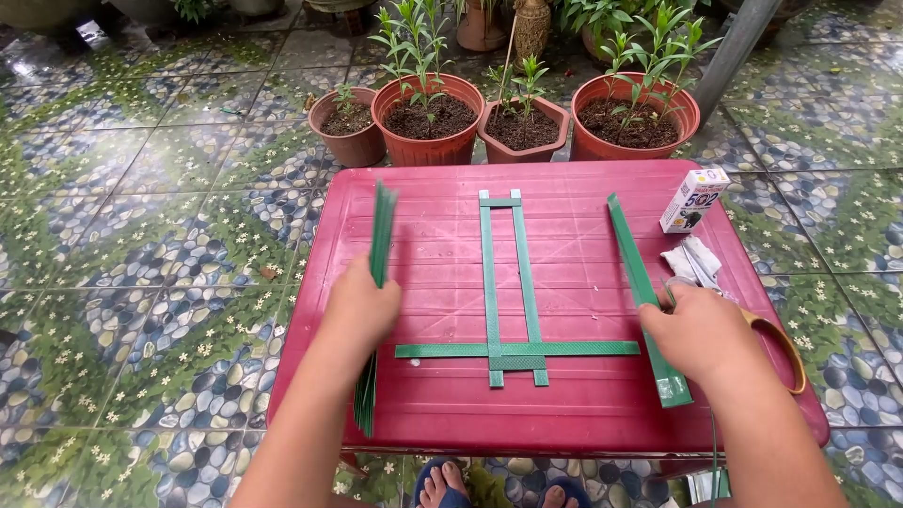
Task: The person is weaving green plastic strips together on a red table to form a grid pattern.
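Strips of green strapping are clasped in both hands, a bundle (379, 246) upright in the left hand (362, 306) and a single strip (640, 282) in the right hand (691, 329), whose long axis runs away from the grip, right of the woven strips (513, 350) on the red table (564, 414).

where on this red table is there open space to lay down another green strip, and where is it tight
Bare patches on the red table: between the strip bundle in the left hand and the woven strips; between those and the single strip in the right hand; the front edge below the crosswise strip. Crowded: the right edge, with small box, white cloth and scissors.
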